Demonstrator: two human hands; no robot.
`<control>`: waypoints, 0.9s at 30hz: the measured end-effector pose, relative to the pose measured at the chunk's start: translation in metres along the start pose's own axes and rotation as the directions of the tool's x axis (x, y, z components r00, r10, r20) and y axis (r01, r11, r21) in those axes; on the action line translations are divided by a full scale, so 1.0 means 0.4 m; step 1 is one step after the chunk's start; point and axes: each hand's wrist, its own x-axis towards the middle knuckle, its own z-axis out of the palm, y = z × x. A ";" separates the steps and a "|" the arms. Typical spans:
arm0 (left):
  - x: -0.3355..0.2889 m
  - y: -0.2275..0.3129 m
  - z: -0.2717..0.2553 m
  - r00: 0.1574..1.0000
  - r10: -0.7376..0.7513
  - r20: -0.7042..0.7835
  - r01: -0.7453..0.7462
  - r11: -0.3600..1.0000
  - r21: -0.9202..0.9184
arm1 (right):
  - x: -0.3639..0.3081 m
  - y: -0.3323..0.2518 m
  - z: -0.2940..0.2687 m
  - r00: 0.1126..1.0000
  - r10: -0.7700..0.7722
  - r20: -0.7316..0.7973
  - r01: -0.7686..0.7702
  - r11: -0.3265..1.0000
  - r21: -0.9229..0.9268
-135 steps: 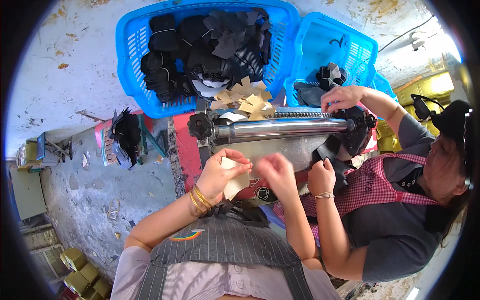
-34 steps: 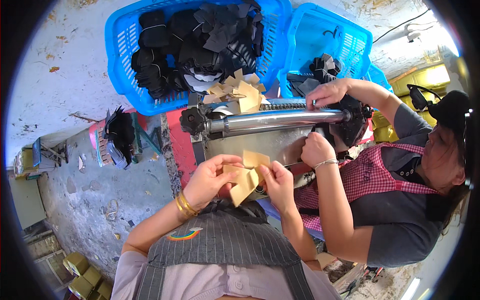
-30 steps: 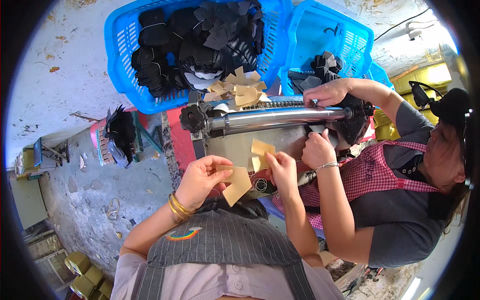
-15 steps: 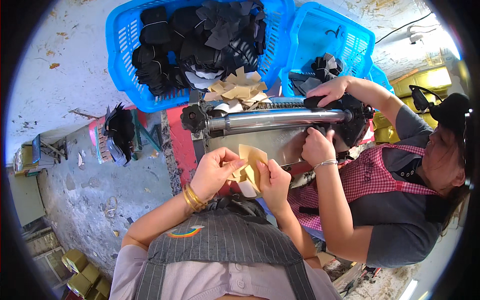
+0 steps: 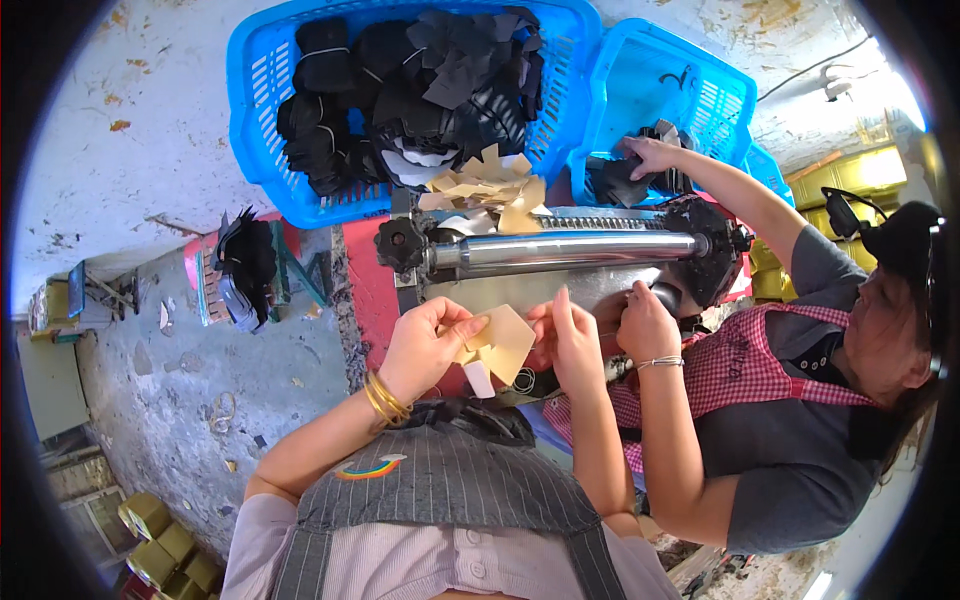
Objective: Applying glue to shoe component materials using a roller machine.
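Note:
My left hand (image 5: 428, 345) pinches a small stack of tan cut pieces (image 5: 510, 335), fanned unevenly, in front of a machine with a shiny metal roller (image 5: 575, 250). Just right of the stack, my right hand (image 5: 568, 340) is raised with its index finger stretched up; it seems to hold nothing. Behind the roller lies a heap of similar tan pieces (image 5: 485, 185). A co-worker's one hand (image 5: 648, 322) is by the roller's right front, close to my right hand. Their other hand (image 5: 650, 158) reaches into a blue basket among dark pieces (image 5: 615, 185).
A large blue basket (image 5: 250, 130) of bundled black pieces stands behind the machine, beside a second blue basket (image 5: 720, 70). Black knobs (image 5: 400, 244) flank the roller. The co-worker (image 5: 780, 400) stands close on my right. Dark pieces (image 5: 245, 265) hang over a low rack at left.
My right hand has come off the tan pieces and moved right; my left hand keeps them. The co-worker's far hand has gone from the roller's right end into the smaller basket.

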 end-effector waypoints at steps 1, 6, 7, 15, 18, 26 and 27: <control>0.006 0.000 0.004 1.000 0.028 0.006 -0.029 0.997 0.075 | -0.034 -0.005 0.011 0.996 -0.069 0.053 0.065 0.995 0.077; -0.020 0.028 -0.002 0.993 -0.042 0.110 0.046 0.998 -0.033 | -0.042 0.049 -0.057 0.991 -0.120 0.063 0.128 0.981 -0.146; -0.026 0.032 -0.010 0.992 -0.048 0.117 0.051 0.998 -0.031 | -0.044 0.054 -0.069 0.998 -0.019 -0.062 0.011 0.991 -0.135; -0.002 0.022 0.022 0.984 0.171 -0.056 -0.168 0.984 0.050 | 0.061 0.018 0.015 0.983 0.033 -0.182 -0.038 0.999 -0.024; -0.005 0.004 0.033 0.952 0.270 -0.147 -0.264 0.963 0.058 | -0.059 0.000 0.024 0.971 0.037 0.238 -0.038 0.999 0.000; -0.044 0.062 -0.008 0.827 0.535 -0.175 -0.454 0.818 0.353 | -0.043 0.058 -0.056 0.995 0.059 -0.083 -0.076 0.972 -0.222; -0.056 0.072 -0.016 0.824 0.523 -0.218 -0.467 0.845 0.260 | -0.029 0.053 -0.058 0.994 0.032 -0.101 -0.061 0.954 -0.292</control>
